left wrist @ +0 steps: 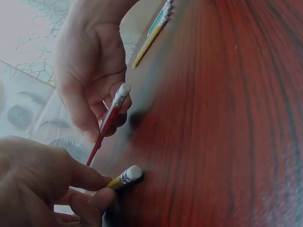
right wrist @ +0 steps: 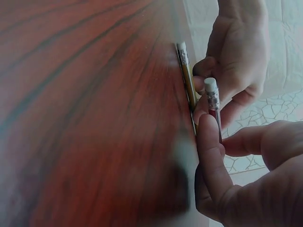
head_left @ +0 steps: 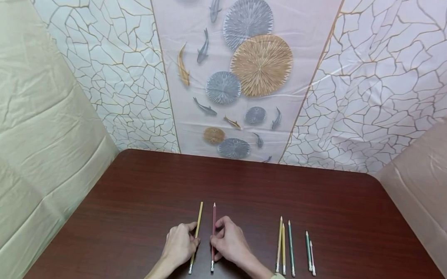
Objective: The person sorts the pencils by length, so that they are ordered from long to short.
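Near the front middle of the table [head_left: 251, 190], two pencils lie side by side, pointing away from me with their eraser ends nearest. My left hand [head_left: 179, 242] pinches the yellow pencil [head_left: 200, 211] between thumb and fingers. Just right of it, my right hand [head_left: 234, 242] grips the red pencil [head_left: 214, 216], whose pale sharpened tip faces the far edge. A narrow gap separates the two pencils. In the left wrist view the yellow pencil's white eraser [left wrist: 134, 172] is close over the wood. The right wrist view shows the red pencil's eraser [right wrist: 210, 84] raised above the tabletop.
To the right lie two yellow pencils [head_left: 283, 250] and a long green pencil [head_left: 291, 248]. Farther right are a shorter green pencil [head_left: 308, 251] and a short pale pink pencil [head_left: 312, 258]. A patterned cloth [head_left: 232, 115] hangs behind the table.
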The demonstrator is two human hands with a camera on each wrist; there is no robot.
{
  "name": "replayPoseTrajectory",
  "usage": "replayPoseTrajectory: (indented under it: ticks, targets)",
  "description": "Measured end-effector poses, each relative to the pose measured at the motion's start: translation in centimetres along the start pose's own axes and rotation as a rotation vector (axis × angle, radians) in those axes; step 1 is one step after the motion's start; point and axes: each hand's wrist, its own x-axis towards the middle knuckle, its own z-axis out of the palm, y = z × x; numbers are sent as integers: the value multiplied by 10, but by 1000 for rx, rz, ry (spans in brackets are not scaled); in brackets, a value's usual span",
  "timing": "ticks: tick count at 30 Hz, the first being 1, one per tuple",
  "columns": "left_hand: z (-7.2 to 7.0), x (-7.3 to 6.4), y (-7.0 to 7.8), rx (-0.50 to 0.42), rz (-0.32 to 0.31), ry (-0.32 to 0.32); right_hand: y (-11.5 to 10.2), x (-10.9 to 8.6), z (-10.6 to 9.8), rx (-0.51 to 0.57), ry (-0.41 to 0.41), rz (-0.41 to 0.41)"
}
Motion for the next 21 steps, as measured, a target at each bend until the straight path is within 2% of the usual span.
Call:
replayPoseTrajectory:
  ticks: [7, 21]
  targets:
    - [-2, -1, -1, 7, 23, 4, -4, 3, 8, -9, 14, 6]
    - [-3, -1, -3, 6, 14, 1, -6, 6, 17, -99, 27, 22]
